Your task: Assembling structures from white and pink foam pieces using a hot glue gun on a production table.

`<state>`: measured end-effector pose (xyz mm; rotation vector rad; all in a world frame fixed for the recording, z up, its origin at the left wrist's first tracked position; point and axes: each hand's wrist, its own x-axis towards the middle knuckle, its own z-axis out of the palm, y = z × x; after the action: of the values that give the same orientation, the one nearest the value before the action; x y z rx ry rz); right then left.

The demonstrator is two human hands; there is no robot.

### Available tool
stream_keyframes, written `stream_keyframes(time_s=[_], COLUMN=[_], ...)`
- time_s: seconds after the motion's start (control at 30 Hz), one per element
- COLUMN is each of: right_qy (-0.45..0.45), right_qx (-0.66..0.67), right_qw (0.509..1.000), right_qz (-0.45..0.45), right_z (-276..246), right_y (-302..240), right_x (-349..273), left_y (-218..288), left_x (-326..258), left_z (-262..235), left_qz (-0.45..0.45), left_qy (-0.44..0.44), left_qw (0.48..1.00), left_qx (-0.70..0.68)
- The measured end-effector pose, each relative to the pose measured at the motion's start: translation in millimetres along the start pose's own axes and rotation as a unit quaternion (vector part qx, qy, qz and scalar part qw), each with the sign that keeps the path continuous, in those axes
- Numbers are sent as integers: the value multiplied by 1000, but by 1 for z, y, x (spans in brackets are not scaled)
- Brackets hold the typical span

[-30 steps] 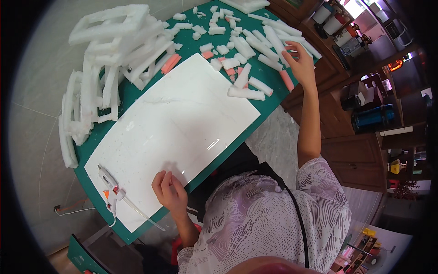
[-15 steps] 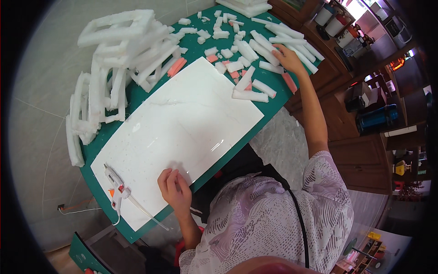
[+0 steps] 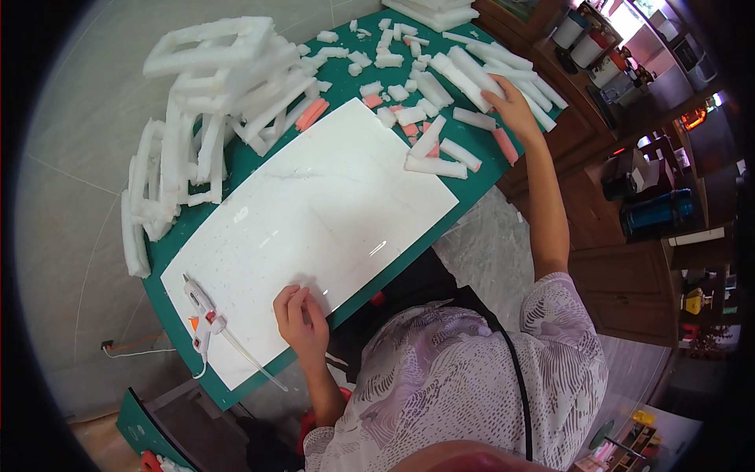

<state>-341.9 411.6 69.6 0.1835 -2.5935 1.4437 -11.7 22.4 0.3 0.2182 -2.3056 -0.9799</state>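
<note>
**Hands on the white sheet and the foam strips**

We look down on a green cutting mat [image 3: 354, 86] that carries a large white sheet [image 3: 314, 212]. Our left hand [image 3: 303, 318] rests at the near edge of that sheet, fingers curled loosely and pressing down on it, with nothing clasped in them. Just to its left, a white glue gun [image 3: 202, 311] lies on the sheet's corner, its cord trailing off the mat.

Our right hand [image 3: 513, 106] reaches far across to the scattered white foam strips [image 3: 472, 75] at the mat's far right side. Its fingers lie on the strips; we cannot tell whether they have closed around one. A pink foam piece [image 3: 505, 145] lies just beside that wrist. Stacked foam frames [image 3: 212, 86] crowd the mat's far left corner.
</note>
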Motion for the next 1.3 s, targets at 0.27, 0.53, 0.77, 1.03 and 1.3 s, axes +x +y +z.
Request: stream_keyframes(time_s=[0.27, 0.53, 0.77, 1.03, 1.3], right_qy=[-148, -402, -391, -376, -393], right_qx=[286, 246, 250, 162, 150], right_qw=[942, 882, 885, 901, 896], right_qz=[90, 4, -27, -142, -143], right_z=[49, 105, 118, 119, 112], right_y=[-62, -111, -112, -125, -123], right_x=[-71, -153, -168, -168, -165], left_y=[19, 60, 47, 53, 54], left_x=[7, 68, 62, 66, 70], left_z=[4, 31, 23, 29, 31], left_qz=[-96, -128, -178, -168, -198], left_qy=[-27, -82, -82, -77, -101], left_qw=[979, 833, 847, 864, 880], left_qx=[-177, -532, -494, -468, -419])
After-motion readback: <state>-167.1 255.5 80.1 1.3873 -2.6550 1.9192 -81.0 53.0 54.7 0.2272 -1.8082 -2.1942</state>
